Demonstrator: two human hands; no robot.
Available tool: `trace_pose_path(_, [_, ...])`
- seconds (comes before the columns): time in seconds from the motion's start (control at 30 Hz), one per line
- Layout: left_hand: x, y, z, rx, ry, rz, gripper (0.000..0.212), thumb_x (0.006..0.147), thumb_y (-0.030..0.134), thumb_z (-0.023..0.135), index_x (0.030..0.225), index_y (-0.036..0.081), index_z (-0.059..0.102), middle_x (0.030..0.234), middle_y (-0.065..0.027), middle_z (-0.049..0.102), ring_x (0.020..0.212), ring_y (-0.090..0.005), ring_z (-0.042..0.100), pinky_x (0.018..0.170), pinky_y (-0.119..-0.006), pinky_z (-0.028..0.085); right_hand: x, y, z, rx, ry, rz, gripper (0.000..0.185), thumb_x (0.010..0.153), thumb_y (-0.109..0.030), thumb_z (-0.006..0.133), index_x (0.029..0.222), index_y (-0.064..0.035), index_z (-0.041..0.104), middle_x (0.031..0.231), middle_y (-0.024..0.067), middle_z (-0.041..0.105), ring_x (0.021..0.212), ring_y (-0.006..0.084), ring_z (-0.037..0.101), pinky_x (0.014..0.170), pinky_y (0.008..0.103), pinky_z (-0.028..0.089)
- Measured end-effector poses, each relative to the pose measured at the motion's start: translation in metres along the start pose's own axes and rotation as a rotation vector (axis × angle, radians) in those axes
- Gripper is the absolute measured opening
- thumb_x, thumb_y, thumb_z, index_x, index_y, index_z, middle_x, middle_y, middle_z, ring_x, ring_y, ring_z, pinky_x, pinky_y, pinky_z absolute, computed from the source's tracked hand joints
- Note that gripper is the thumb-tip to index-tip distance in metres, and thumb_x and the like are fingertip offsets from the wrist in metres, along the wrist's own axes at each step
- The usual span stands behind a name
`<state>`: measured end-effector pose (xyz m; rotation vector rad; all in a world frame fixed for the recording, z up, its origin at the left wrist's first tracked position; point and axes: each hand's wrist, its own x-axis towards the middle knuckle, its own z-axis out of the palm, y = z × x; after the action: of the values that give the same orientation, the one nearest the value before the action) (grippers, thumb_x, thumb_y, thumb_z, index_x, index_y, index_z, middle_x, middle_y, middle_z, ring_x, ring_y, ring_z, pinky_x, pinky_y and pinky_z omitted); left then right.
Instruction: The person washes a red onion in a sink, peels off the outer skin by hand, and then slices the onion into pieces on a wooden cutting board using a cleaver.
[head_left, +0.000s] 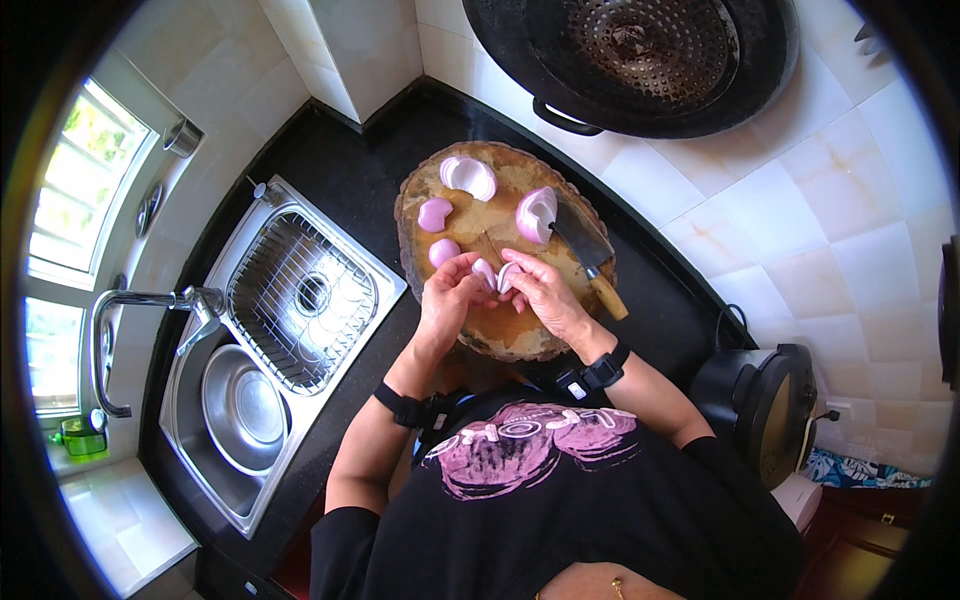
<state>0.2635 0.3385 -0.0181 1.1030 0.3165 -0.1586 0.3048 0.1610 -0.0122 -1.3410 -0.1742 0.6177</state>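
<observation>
Over the near part of a round wooden chopping block, my left hand grips a small piece of red onion. Close beside it, my right hand pinches another onion piece; the two pieces nearly meet. On the block lie a hollow onion shell at the far side, a larger cut onion portion to the right, and two small pink onion pieces at the left. A cleaver rests on the right side, its wooden handle over the block's rim.
A steel double sink with a wire basket, a metal basin and a faucet is at the left. A black wok hangs at the upper right. An electric cooker stands at the right.
</observation>
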Motion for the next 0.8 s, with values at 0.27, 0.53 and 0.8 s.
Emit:
trace_pose_path(0.27, [0.0075,-0.0033,0.0008,-0.038,-0.033,0.002,0.035,0.094,0.01,0.057,0.127,0.0,0.049,0.102,-0.0085,0.064,0.08,-0.0177,0.065,0.07,-0.028,0.055,0.0012,-0.0037,-0.0102,0.032,-0.095,0.015,0.057,0.096,-0.014,0.056,0.145,0.0054,0.032,0.098,0.0066,0.063,0.084,0.0105,0.061,0.064,0.0206,0.046])
trace_pose_path(0.53, [0.0051,0.0049,0.0047,0.427,-0.018,0.064,0.044,0.088,0.007,0.068,0.128,-0.003,0.051,0.093,-0.0057,0.065,0.079,-0.012,0.063,0.067,-0.025,0.053,0.0012,0.0005,-0.0071,-0.004,-0.072,-0.007,0.042,0.094,-0.006,0.056,0.132,0.0013,0.04,0.101,0.0091,0.064,0.085,0.0128,0.064,0.063,0.0224,0.048])
trace_pose_path(0.8, [0.005,-0.0026,-0.0025,0.438,0.037,0.082,0.031,0.089,0.008,0.064,0.118,-0.003,0.058,0.08,-0.0021,0.063,0.066,-0.0099,0.06,0.061,-0.023,0.051,0.0,-0.0052,-0.0069,0.006,-0.072,0.047,0.034,0.093,-0.007,0.055,0.125,0.0012,0.046,0.103,0.0097,0.063,0.088,0.0141,0.065,0.064,0.0226,0.05])
